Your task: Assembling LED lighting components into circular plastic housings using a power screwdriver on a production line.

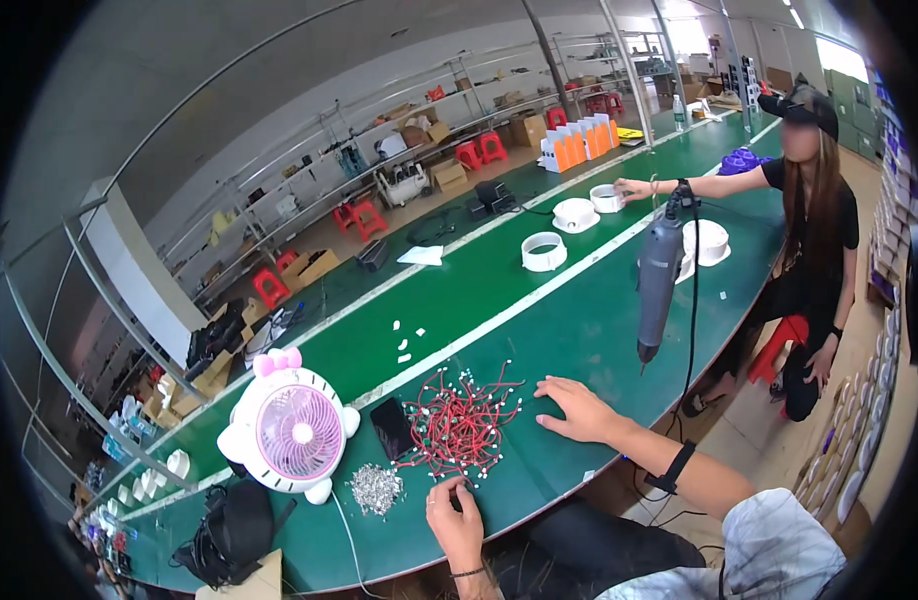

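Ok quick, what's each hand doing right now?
Left hand: fingers pinched together at the edge of the red wire pile; what it grips is too small to tell.
Right hand: open, flat on the green table, empty.

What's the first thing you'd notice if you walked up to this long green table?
Probably the tangle of red wires lying in the middle of the green table, with the left hand pinching at its near edge and the right hand resting flat beside it. Just left of it stands a pink and white fan with a bow on top. A grey power screwdriver hangs over the table on a cord.
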The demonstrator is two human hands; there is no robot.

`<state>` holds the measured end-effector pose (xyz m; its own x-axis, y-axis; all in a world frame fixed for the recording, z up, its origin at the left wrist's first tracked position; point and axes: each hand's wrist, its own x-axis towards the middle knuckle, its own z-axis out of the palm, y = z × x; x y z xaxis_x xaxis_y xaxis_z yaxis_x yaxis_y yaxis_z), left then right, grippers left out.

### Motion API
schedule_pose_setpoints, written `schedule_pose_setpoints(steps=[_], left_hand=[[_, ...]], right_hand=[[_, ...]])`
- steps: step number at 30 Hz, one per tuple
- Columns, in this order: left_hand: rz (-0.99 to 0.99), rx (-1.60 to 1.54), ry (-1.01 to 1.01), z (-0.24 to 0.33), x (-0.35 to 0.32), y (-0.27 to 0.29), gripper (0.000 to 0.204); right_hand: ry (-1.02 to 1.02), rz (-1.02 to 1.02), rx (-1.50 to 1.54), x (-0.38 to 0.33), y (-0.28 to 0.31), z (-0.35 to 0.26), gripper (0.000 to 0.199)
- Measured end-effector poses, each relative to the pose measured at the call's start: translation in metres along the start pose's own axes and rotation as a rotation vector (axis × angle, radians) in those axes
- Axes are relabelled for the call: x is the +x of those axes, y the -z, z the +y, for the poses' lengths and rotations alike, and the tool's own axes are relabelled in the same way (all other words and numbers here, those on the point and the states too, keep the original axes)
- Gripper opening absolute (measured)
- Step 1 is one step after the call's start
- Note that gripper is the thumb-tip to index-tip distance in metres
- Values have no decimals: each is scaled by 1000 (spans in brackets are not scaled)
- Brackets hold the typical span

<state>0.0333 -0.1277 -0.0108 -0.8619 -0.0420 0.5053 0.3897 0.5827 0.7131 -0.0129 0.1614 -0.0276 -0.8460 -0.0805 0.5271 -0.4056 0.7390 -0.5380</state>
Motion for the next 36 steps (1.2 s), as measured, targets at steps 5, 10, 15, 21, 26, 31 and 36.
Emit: schedule_pose_setpoints(steps=[5, 10, 15, 21, 26, 31, 36], left_hand=[[0, -15, 9, 0, -2, 1, 10], [15, -77, -27, 0, 0, 1, 9], [42, -88, -7, -8, 1, 9, 12], [-11, -42, -55, 3, 3, 1, 11], [-108, 50, -57, -3, -2, 1, 11], [-132, -217, 163, 4, -2, 5, 14], [-219, -25, 56, 3, -1, 5, 12]], right_hand=[[40, -15, -17, -3, 1, 6, 44], [0, -14, -30, -2, 10, -6, 38], [-40, -71, -7, 5, 4, -16, 37], [-122, -37, 47, 0, 23, -14, 37], [-67, -39, 114, -1, 15, -7, 40], [-87, -40, 129, -5, 22, -14, 43], [-123, -79, 100, -7, 28, -18, 49]])
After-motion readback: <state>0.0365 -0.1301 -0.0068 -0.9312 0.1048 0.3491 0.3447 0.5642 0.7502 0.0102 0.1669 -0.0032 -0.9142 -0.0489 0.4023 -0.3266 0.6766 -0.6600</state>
